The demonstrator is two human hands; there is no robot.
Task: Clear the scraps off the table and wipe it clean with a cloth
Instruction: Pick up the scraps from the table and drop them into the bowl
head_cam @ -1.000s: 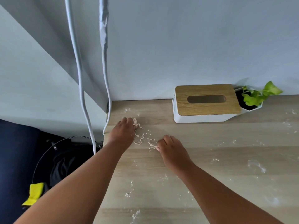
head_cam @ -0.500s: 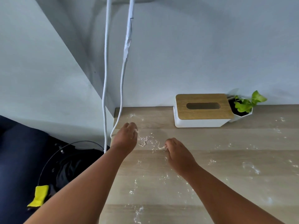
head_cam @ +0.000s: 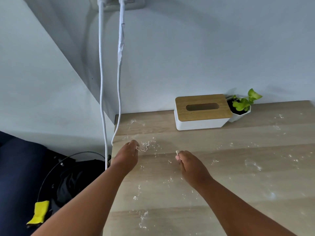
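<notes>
Hands have moved apart vs a second ago. Left hand [head_cam: 128,155] pinches a stringy scrap [head_cam: 144,149] near the counter [head_cam: 221,167] left edge; right hand [head_cam: 190,165] pinches a small scrap [head_cam: 177,152]. Pickup underway; crumbs remain everywhere, yellow cloth [head_cam: 39,212] on the floor, unused.

1. The left hand [head_cam: 127,156] hovers low over the table [head_cam: 221,167] near its left edge, fingers curled, pinching a thin pale scrap [head_cam: 144,149] that trails off to its right.
2. The right hand [head_cam: 190,165] pinches a small scrap bit [head_cam: 177,152] at its fingertips.
3. White crumbs [head_cam: 142,218] lie scattered around and behind both hands.
4. Beyond the right hand, against the wall, stands a tissue box [head_cam: 202,112], with a small potted plant [head_cam: 242,106] just beside it.
5. Two white cables [head_cam: 102,82] hang beyond the left hand.
</notes>
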